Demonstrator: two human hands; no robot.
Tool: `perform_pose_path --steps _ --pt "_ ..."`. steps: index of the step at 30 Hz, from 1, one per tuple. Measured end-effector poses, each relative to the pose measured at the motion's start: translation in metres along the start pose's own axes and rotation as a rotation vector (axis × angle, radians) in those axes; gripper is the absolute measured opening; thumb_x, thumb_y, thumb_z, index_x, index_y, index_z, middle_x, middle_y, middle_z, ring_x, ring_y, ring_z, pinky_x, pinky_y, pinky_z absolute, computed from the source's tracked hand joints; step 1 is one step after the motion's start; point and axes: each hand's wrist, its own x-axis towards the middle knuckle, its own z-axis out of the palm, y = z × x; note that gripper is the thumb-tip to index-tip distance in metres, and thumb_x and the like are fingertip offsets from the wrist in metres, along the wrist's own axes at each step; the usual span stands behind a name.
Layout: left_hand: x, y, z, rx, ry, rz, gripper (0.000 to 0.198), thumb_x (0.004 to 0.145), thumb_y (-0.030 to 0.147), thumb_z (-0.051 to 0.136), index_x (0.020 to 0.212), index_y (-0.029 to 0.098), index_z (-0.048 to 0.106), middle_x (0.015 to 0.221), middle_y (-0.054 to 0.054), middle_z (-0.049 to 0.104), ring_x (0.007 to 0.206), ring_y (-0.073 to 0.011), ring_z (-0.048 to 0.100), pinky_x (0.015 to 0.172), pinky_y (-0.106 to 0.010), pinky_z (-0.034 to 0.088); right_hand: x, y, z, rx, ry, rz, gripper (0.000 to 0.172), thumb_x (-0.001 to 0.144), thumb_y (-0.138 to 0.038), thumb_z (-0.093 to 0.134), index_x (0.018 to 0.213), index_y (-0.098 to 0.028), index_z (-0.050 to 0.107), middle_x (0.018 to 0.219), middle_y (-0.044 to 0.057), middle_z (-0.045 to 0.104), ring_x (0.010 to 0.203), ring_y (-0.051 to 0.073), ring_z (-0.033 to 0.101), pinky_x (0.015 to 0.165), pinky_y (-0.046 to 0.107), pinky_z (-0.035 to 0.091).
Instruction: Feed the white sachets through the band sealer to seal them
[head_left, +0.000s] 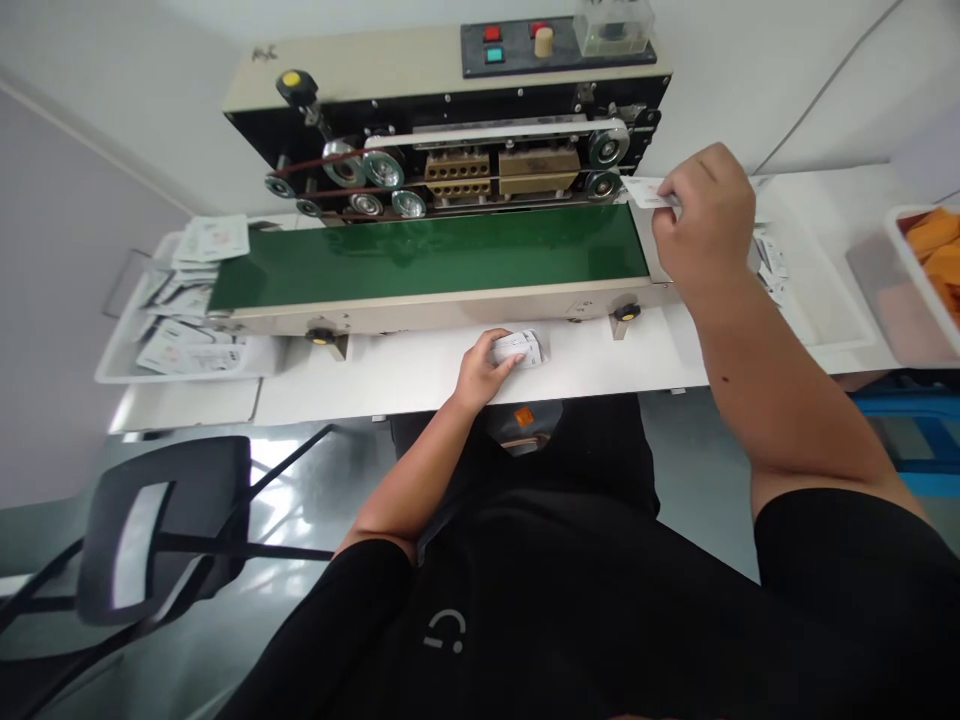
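The print on the sachets is too small to read. At upper right, the right hand (705, 225), back upward, pinches a white sachet (646, 193) at the right end of the band sealer's green conveyor (427, 262). At lower centre, the left hand (491, 370), fingers curled, holds a small stack of sachets (517, 348) against the white table (390, 385). More sachets lie in a tray (112, 350) at left.

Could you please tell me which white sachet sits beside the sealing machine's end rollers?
The sachet in the right hand, by the roller; others sit in the left hand or the trays.
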Motion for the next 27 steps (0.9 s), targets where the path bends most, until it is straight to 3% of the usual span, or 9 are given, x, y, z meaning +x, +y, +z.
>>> perform_pose_path --steps 5,10,13,17,19,22,25,27 --pt "0.0 0.0 -0.001 0.003 0.004 0.0 0.045 0.09 0.049 0.078 0.123 0.022 0.065 0.118 -0.009 0.076 0.105 -0.0225 0.074 0.092 -0.031 0.058 0.018 0.015 0.021 0.173 -0.041 0.067 0.03 0.09 -0.039 0.082 0.082 -0.031 0.055 0.112 0.007 0.06 0.124 0.027 0.041 0.121 0.049 0.037" --pt "-0.001 0.0 -0.001 -0.007 -0.008 0.007 0.044 0.09 0.047 0.078 0.123 0.022 0.065 0.118 -0.008 0.076 0.102 -0.0215 0.074 0.09 -0.031 0.058 0.027 0.008 0.044 0.073 -0.13 0.105 0.03 0.089 -0.005 0.075 0.083 -0.022 0.051 0.113 0.007 0.061 0.127 0.022 0.04 0.115 0.04 0.038" --pt "-0.001 0.0 -0.001 -0.003 -0.014 0.006 0.044 0.09 0.047 0.078 0.123 0.022 0.065 0.118 -0.008 0.076 0.102 -0.0217 0.074 0.09 -0.031 0.058 0.031 0.0 0.057 -0.075 -0.181 0.051 0.027 0.089 0.006 0.067 0.087 -0.018 0.054 0.12 0.008 0.06 0.124 0.02 0.044 0.111 0.038 0.04" --pt "-0.001 0.0 -0.001 0.012 -0.021 -0.004 0.045 0.09 0.048 0.078 0.125 0.022 0.064 0.118 -0.008 0.076 0.102 -0.022 0.074 0.09 -0.032 0.059 0.038 -0.01 0.072 -0.244 -0.212 -0.057 0.007 0.1 -0.007 0.064 0.096 -0.011 0.06 0.123 0.009 0.06 0.119 0.016 0.047 0.105 0.033 0.043" --pt "-0.001 -0.001 -0.001 0.006 -0.022 -0.002 0.045 0.09 0.047 0.078 0.125 0.022 0.064 0.118 -0.008 0.076 0.102 -0.0219 0.075 0.09 -0.032 0.059 0.038 -0.018 0.076 -0.331 -0.223 -0.103 0.019 0.104 -0.026 0.066 0.104 -0.008 0.06 0.125 0.011 0.058 0.123 0.019 0.047 0.104 0.034 0.044" --pt "-0.001 -0.001 -0.001 -0.001 -0.016 0.001 0.044 0.091 0.048 0.077 0.124 0.022 0.064 0.118 -0.008 0.076 0.102 -0.0221 0.075 0.09 -0.032 0.059 0.015 -0.035 0.075 -0.307 -0.135 -0.16 0.043 0.095 -0.051 0.077 0.106 -0.012 0.06 0.121 0.012 0.057 0.125 0.026 0.049 0.104 0.042 0.048" --pt "-0.001 -0.001 -0.001 -0.003 -0.004 0.001 0.045 0.091 0.049 0.077 0.124 0.022 0.064 0.119 -0.009 0.076 0.104 -0.0227 0.075 0.091 -0.033 0.059 -0.044 -0.056 0.077 -0.14 -0.016 -0.238 0.036 0.095 -0.05 0.076 0.095 -0.019 0.059 0.105 0.01 0.061 0.11 0.027 0.059 0.099 0.049 0.053" --pt "-0.001 -0.001 -0.001 -0.012 0.003 -0.001 0.047 0.09 0.05 0.077 0.125 0.023 0.064 0.119 -0.009 0.076 0.105 -0.0227 0.075 0.093 -0.033 0.059 -0.095 -0.066 0.084 -0.017 -0.001 -0.213 0.025 0.1 -0.043 0.067 0.093 -0.02 0.061 0.093 0.008 0.062 0.093 0.023 0.062 0.089 0.044 0.056"
